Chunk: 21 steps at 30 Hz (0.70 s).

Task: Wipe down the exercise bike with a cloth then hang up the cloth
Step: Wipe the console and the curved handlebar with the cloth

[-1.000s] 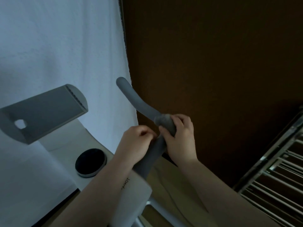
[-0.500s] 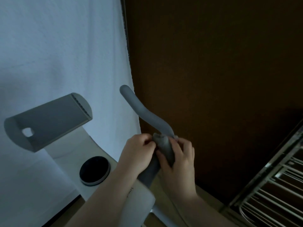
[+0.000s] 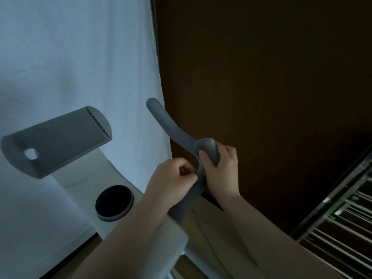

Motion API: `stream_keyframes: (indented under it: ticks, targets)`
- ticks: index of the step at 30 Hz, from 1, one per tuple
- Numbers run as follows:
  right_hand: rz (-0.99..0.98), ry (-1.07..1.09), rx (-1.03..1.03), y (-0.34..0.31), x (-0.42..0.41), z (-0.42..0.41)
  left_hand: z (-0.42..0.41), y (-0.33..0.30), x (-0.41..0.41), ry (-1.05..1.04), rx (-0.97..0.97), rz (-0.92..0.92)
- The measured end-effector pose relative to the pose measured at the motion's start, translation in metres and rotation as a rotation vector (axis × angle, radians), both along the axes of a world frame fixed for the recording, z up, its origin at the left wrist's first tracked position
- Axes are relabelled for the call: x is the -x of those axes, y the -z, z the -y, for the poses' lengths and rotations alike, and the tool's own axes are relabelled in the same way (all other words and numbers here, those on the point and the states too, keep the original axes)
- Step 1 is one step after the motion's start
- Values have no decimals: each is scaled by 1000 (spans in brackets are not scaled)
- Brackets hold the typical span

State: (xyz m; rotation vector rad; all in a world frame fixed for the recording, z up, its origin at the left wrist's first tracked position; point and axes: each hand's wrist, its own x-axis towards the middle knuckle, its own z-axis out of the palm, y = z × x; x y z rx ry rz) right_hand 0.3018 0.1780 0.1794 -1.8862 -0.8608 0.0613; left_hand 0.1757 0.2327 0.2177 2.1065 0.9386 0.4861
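Right hand [image 3: 220,172] moved up handlebar [image 3: 171,129], gripping cloth [image 3: 208,149] | left hand [image 3: 171,180] fisted beside it

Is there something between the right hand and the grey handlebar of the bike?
Yes. A grey cloth is wrapped around the handlebar, and the right hand closes over it. The left hand pinches near the bar just below.

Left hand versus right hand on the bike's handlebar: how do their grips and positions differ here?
The right hand wraps around a grey cloth wadded on the handlebar; the left hand is a closed fist pinching at the bar beside it. The right hand sits higher up the bar and the left lower, nearer the white bike frame. Both are closed at the bar's bend.
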Motion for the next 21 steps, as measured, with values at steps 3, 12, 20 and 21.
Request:
stream_keyframes:
  ticks: [3,12,20,21]
  targets:
    - [-83,30,-28,3,11,5,0,2,1,9,22,-4]
    - [143,-83,90,-6,1,8,-3,4,1,7,26,-8]
    - [185,-139,99,-12,-14,3,-3,4,0,13,31,-11]
    - [151,-135,89,-12,-14,-5,-3,5,1,19,24,-10]
